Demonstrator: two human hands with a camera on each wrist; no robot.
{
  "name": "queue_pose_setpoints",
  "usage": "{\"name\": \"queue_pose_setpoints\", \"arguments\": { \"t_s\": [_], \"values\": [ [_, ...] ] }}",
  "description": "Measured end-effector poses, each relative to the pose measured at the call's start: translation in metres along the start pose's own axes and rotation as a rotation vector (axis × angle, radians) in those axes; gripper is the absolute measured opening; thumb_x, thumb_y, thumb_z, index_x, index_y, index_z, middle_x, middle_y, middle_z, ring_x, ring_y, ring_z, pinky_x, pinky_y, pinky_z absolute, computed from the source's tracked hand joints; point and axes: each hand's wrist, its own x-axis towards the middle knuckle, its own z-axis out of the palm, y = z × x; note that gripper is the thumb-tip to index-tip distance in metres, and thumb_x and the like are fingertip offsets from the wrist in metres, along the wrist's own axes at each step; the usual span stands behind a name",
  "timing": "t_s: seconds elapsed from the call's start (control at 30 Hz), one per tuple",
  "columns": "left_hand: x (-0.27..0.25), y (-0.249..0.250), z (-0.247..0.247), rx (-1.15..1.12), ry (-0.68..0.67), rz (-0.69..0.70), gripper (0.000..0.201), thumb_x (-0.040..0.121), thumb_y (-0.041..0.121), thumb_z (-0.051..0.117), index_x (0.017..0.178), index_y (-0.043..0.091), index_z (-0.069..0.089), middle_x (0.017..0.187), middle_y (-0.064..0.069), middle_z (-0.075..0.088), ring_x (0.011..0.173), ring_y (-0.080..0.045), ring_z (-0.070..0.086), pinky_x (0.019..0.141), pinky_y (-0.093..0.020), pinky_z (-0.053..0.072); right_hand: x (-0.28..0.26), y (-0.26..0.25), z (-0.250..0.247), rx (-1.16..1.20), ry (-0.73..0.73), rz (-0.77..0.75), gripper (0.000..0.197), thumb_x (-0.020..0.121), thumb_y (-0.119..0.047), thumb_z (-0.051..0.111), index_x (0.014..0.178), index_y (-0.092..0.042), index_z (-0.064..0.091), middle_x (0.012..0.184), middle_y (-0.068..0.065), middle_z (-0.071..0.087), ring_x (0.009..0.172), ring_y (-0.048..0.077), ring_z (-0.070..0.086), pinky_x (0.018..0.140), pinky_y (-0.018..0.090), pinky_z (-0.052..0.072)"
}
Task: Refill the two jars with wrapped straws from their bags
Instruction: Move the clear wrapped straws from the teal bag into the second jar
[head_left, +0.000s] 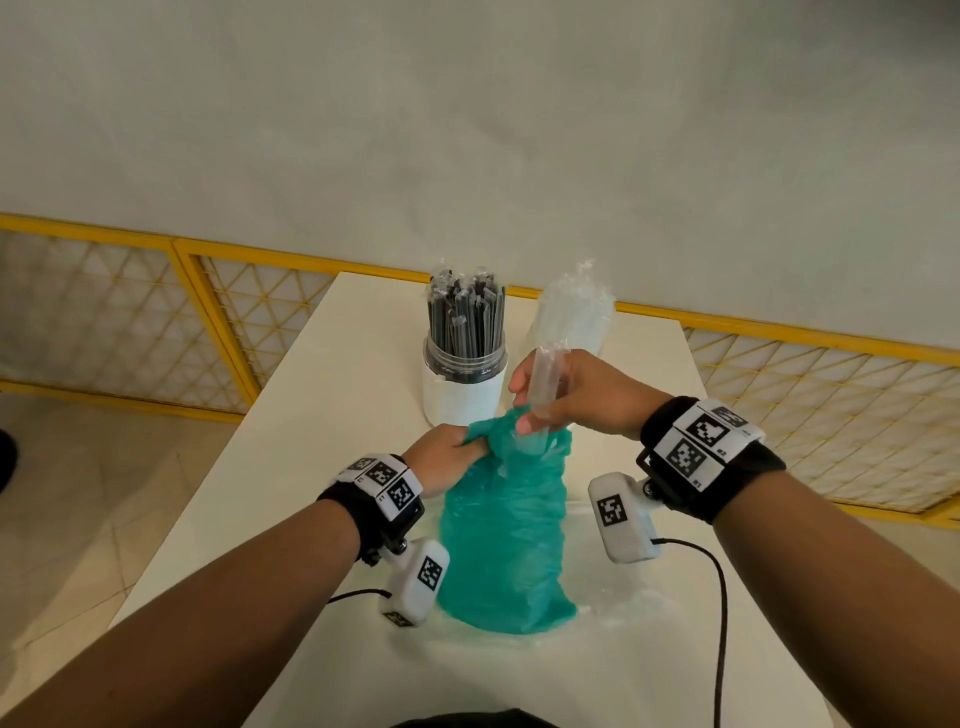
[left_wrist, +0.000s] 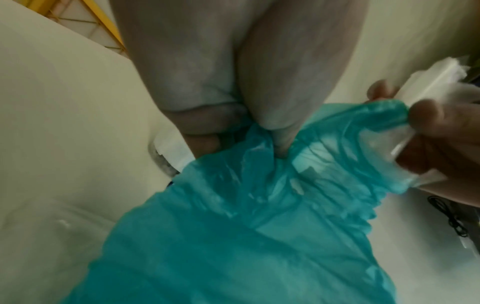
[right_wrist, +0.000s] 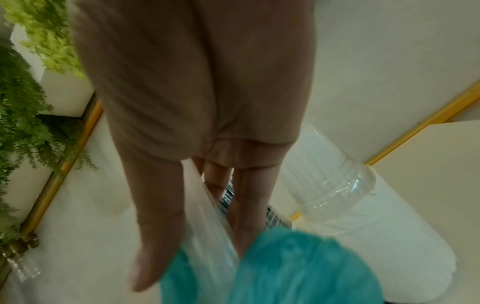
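Filling the lower middle of the head view, a white surface (head_left: 332, 415) runs back to a pale wall, with yellow-framed lattice panels (head_left: 104, 306) either side. A teal bag (head_left: 501, 540) stands at centre. The left hand (head_left: 441, 460) grips its bunched neck; the right hand (head_left: 576, 395) holds a bundle of clear wrapped straws (head_left: 545, 374) at the bag mouth. Behind stand a jar of black straws (head_left: 464, 384) and a jar of clear straws (head_left: 574, 322), partly hidden by the right hand.

Left wrist view: fingers (left_wrist: 205, 125) curl into teal plastic (left_wrist: 233, 226), blurred.

Right wrist view: thumb and fingers (right_wrist: 246, 197) pinch the clear wrappers (right_wrist: 207, 216); green foliage (right_wrist: 23, 107) fills the left edge.
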Motion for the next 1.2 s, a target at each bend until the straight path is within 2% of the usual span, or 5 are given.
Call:
{"name": "queue_pose_setpoints", "arguments": {
  "t_s": [0.07,0.23,0.43,0.9,1.2],
  "values": [
    [-0.003,-0.006,0.002,0.002,0.019,-0.039,0.027,0.1,0.021,0.049,0.114,0.007,0.067,0.089,0.003,0.066,0.079,-0.01,0.061,0.068,-0.012,0.045,-0.002,0.001,-0.004,-0.001,0.019,0.002,0.029,0.076,-0.003,0.079,0.098,-0.012,0.062,0.09,0.002,0.067,0.079,0.01,0.065,0.068,0.026,0.057],
    [-0.002,-0.03,0.006,0.124,0.01,-0.256,0.044,0.097,0.04,0.049,0.102,0.001,0.068,0.094,-0.011,0.068,0.087,-0.027,0.063,0.076,-0.029,0.044,-0.004,-0.005,-0.025,0.098,0.265,-0.039,0.024,0.078,-0.003,0.077,0.09,-0.015,0.062,0.086,-0.001,0.068,0.076,0.008,0.067,0.071,0.028,0.059],
    [0.004,-0.027,0.017,0.196,0.034,-0.349,0.06,0.089,0.051,0.057,0.131,0.011,0.042,0.124,-0.009,0.062,0.109,-0.027,0.063,0.093,-0.036,0.05,-0.006,-0.021,-0.039,0.117,0.414,-0.107,0.022,0.078,-0.005,0.078,0.089,-0.018,0.063,0.091,0.003,0.071,0.081,0.01,0.068,0.071,0.028,0.06],
    [0.03,0.097,0.005,0.31,0.337,0.263,0.065,0.065,0.022,0.075,0.121,0.023,0.044,0.119,0.003,0.045,0.114,-0.021,0.036,0.095,-0.035,0.04,-0.023,-0.041,-0.091,0.181,0.628,-0.22,0.039,0.082,-0.006,0.074,0.113,-0.008,0.051,0.096,0.013,0.073,0.093,0.031,0.071,0.078,0.043,0.061],
    [0.056,0.067,0.038,0.781,-0.222,-0.163,0.068,0.08,0.03,0.075,0.14,0.016,0.047,0.142,-0.008,0.048,0.128,-0.026,0.05,0.104,-0.03,0.04,-0.022,-0.025,-0.11,0.14,0.592,-0.183,0.037,0.083,-0.007,0.074,0.114,-0.006,0.053,0.098,0.014,0.072,0.094,0.032,0.07,0.081,0.047,0.06]
  ]
}}
